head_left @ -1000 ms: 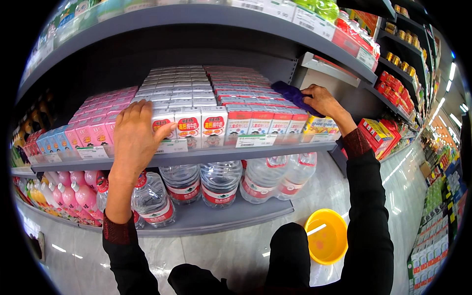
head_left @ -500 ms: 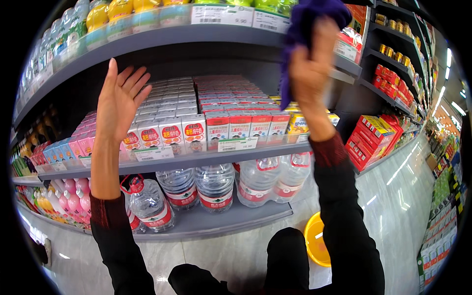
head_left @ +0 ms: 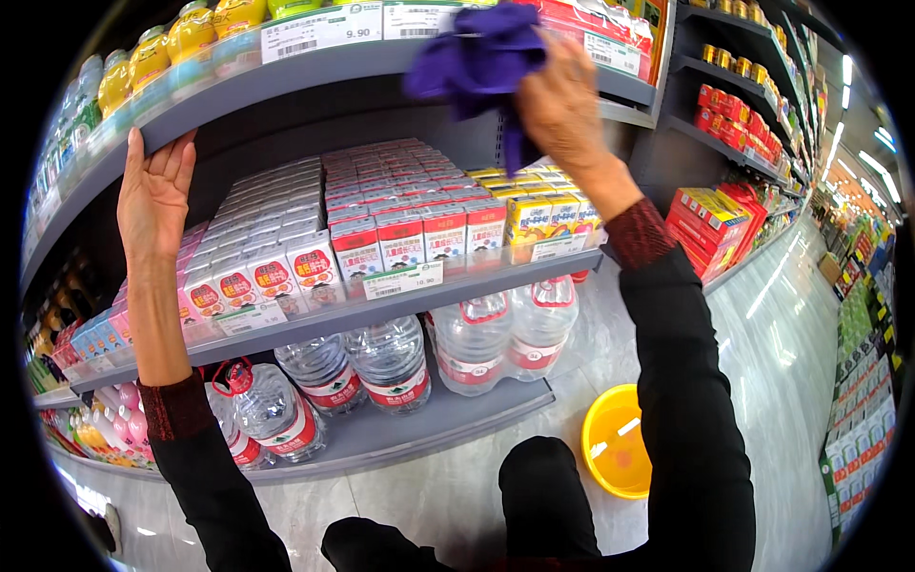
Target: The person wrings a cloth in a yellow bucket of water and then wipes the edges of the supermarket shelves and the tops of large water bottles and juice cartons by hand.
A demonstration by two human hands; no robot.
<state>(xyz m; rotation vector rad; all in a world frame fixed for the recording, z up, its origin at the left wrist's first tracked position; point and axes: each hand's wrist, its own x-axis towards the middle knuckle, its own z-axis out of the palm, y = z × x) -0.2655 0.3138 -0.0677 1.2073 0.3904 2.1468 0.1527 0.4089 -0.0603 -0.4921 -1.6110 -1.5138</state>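
A crumpled purple cloth is in my right hand, raised at the front of the upper shelf. The cloth covers part of the shelf's edge and price strip and partly hides my fingers. My left hand is up at the same shelf's edge farther left, palm toward me. Its thumb lies against the front lip, and the other fingers reach up to the underside. It holds no loose thing.
Small drink cartons fill the middle shelf, with large water bottles below. Yellow-capped bottles line the upper shelf. On the floor by my right knee stands a yellow basin. Red boxes stand at the right.
My right hand has swept left with the cloth along the upper shelf's edge. My left hand has moved left and up, from open air to the shelf edge. The view has shifted a little.
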